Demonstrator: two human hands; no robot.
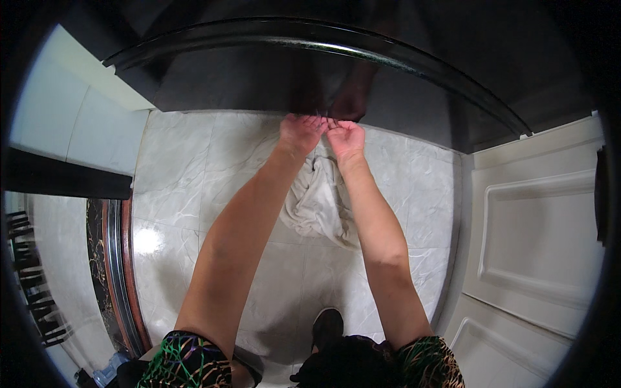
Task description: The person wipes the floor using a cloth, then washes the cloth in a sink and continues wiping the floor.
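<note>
Both arms reach forward to the bottom edge of a glossy black panel [233, 87], the front of a large appliance or cabinet. My left hand [303, 133] is palm up, its fingers at that edge. Close beside it, my right hand [347, 138] is also palm up, its fingertips near those of the left. The fingertips are partly hidden or blurred against the panel, so a grip cannot be made out. Between my forearms a crumpled off-white cloth [318, 203] lies on the marbled tile floor [170, 169]. Reflections of the arms show in the panel.
A long dark ridge [315, 46] crosses the black front. White panelled doors [538, 223] stand on the right. At left are a pale tiled wall [97, 116], a black bar [68, 172] and a brown-and-black door sill [116, 271]. My dark shoe [327, 325] is below.
</note>
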